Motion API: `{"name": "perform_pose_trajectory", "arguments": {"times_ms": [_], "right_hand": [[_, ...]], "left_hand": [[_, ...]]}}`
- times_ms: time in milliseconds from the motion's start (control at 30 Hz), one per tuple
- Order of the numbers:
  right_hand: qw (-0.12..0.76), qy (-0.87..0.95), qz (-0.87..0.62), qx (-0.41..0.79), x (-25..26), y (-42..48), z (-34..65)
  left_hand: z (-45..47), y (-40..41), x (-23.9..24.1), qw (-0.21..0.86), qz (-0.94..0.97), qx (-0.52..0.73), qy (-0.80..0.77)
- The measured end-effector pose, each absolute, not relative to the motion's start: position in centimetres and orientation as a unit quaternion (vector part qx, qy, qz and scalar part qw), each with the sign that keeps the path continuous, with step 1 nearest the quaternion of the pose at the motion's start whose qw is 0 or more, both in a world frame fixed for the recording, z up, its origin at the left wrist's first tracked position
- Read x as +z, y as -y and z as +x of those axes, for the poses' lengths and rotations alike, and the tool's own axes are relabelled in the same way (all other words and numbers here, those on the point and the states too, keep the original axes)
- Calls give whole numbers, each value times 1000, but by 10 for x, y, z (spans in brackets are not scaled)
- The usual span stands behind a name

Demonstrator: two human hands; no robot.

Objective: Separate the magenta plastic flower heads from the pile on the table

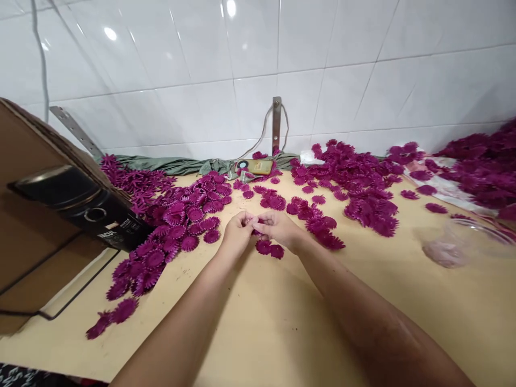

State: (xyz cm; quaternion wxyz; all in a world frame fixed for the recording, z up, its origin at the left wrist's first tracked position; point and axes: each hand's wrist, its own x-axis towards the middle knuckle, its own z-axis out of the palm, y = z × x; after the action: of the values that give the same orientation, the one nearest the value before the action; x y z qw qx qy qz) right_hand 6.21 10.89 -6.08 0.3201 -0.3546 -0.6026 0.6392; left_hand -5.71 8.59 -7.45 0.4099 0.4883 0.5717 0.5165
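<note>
My left hand (237,232) and my right hand (281,229) meet above the middle of the table, their thumbs and fingertips pinched together. Between them shows a little of a magenta artificial flower petal piece; the fingers cover most of it. Just below the right hand, magenta petal discs (276,251) with fringed edges lie on the tabletop. To the left of my hands spreads a heap of similar discs (195,214), some overlapping. Another loose pile (371,201) lies beyond my right hand, with scattered discs between the two.
A black cylinder (97,207) leans at left by a cardboard box (36,215). Along the tiled wall (201,118) lie green cloth (177,165) and a phone-like object (255,166). A clear plastic tub (479,236) stands right, below a large magenta pile (484,166).
</note>
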Motion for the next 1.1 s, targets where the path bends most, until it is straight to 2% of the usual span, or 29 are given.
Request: {"name": "perform_pose_trajectory", "arguments": {"times_ms": [133,233,433,600,700,833,1100], "right_hand": [[329,586,-375,638,-64,-112,61],[361,603,-396,591,-69,-112,58],[327,702,-509,376,-65,-109,60],[303,703,-591,255,-51,-112,69],[302,706,-583,265,-50,-114,71],[341,666,-562,352,-54,-115,69],[369,670,-498,409,-53,-105,63]], "left_hand": [[-60,-83,-73,446,455,538,-553],[-59,-81,-71,450,441,550,-548],[-49,-78,-64,425,423,553,-579],[-44,-74,-59,487,411,511,-576],[-42,-69,-59,537,429,495,-532],[-37,-64,-59,571,419,493,-506],[-49,-79,-70,498,356,567,-551]]}}
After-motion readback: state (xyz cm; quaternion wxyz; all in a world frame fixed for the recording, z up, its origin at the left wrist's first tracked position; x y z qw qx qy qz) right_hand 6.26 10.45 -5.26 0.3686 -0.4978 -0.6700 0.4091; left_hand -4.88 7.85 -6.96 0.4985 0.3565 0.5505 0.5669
